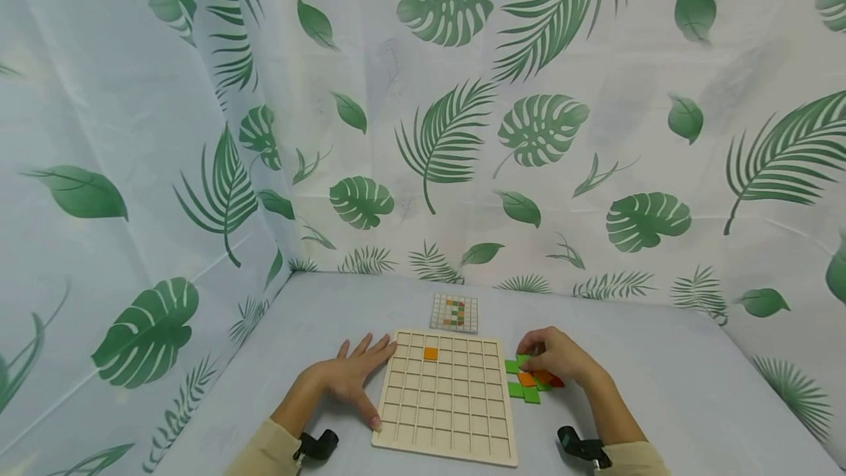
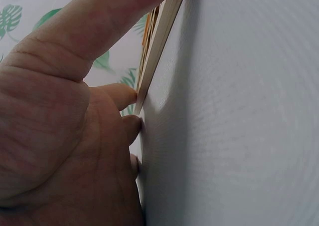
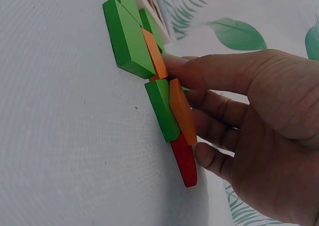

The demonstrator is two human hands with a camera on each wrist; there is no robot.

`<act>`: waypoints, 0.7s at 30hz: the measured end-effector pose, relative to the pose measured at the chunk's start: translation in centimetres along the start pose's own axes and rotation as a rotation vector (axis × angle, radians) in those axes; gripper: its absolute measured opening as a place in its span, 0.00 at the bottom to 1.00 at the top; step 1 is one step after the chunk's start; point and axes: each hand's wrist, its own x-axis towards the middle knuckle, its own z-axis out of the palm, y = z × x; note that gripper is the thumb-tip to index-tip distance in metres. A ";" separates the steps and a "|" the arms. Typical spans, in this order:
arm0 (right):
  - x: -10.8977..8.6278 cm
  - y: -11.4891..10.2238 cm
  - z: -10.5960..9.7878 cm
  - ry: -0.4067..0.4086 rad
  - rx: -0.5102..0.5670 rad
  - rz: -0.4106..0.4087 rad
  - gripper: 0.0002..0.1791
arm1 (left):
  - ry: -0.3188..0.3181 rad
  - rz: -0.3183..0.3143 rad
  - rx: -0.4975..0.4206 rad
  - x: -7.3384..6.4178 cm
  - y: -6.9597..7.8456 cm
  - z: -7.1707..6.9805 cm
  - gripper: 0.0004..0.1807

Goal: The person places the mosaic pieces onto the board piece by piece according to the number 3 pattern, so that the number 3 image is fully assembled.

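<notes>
A pale wooden grid board (image 1: pixel 449 402) lies on the table, with one orange tile (image 1: pixel 431 353) in a cell near its top. My left hand (image 1: pixel 350 377) is spread at the board's left side, thumb and fingertips touching its edge; the left wrist view shows the thumb (image 2: pixel 94 26) along the board's side. Right of the board lies a loose cluster of green, orange and red tiles (image 1: pixel 532 394). Over it, my right hand (image 1: pixel 555 355) bends its fingers and pinches a green tile (image 1: pixel 523 360) between thumb and index finger. In the right wrist view, the fingers partly hide that tile.
Behind the board lies a small card (image 1: pixel 454 312) printed with a grid of coloured squares. A white table (image 1: pixel 661 373) carries everything. Leaf-patterned curtains (image 1: pixel 463 226) stand along the back and left sides.
</notes>
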 end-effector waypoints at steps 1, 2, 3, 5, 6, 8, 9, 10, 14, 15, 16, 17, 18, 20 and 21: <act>0.0 0.0 0.0 -0.001 0.003 -0.005 0.09 | 0.002 0.000 0.003 0.0 0.0 0.0 0.77; 0.0 -0.1 0.0 -0.001 0.006 -0.009 0.09 | 0.004 0.000 0.003 0.0 0.0 0.0 0.77; 0.0 -0.1 0.0 -0.001 0.009 -0.014 0.10 | 0.004 0.001 0.005 -0.1 0.0 0.1 0.77; 0.0 -0.1 0.0 -0.004 0.021 -0.023 0.10 | 0.006 0.003 0.007 -0.1 0.0 0.1 0.77; 0.0 0.0 0.0 -0.006 0.028 -0.028 0.10 | 0.007 0.005 0.007 -0.1 0.0 0.1 0.77; 0.1 0.0 0.0 -0.006 0.041 -0.034 0.09 | 0.009 0.006 0.006 -0.1 0.0 0.1 0.77; 0.1 0.0 0.0 -0.004 0.050 -0.033 0.08 | 0.009 0.006 0.005 -0.1 0.0 0.1 0.77; 0.1 0.0 -0.1 -0.002 0.059 -0.031 0.08 | 0.009 0.004 0.005 -0.1 0.0 0.1 0.77; 0.2 0.1 -0.2 0.041 0.081 0.009 0.07 | 0.012 0.003 0.009 -0.1 0.0 0.2 0.77; 0.2 0.1 -0.2 0.058 0.087 0.029 0.07 | 0.012 0.003 0.012 -0.1 0.0 0.2 0.77; 0.3 0.1 -0.2 0.073 0.087 0.042 0.06 | 0.012 0.001 0.015 -0.1 -0.1 0.2 0.77; 0.3 0.1 -0.2 0.091 0.088 0.056 0.06 | 0.013 0.000 0.016 -0.1 -0.1 0.3 0.77; 0.4 0.1 -0.2 0.107 0.086 0.069 0.05 | 0.013 -0.002 0.015 0.0 -0.1 0.3 0.77; 0.5 0.0 -0.3 0.129 0.090 0.071 0.04 | 0.014 -0.006 0.014 0.0 -0.1 0.2 0.77; 0.5 0.1 -0.3 0.137 0.094 0.065 0.04 | 0.013 -0.008 0.012 0.0 -0.1 0.2 0.77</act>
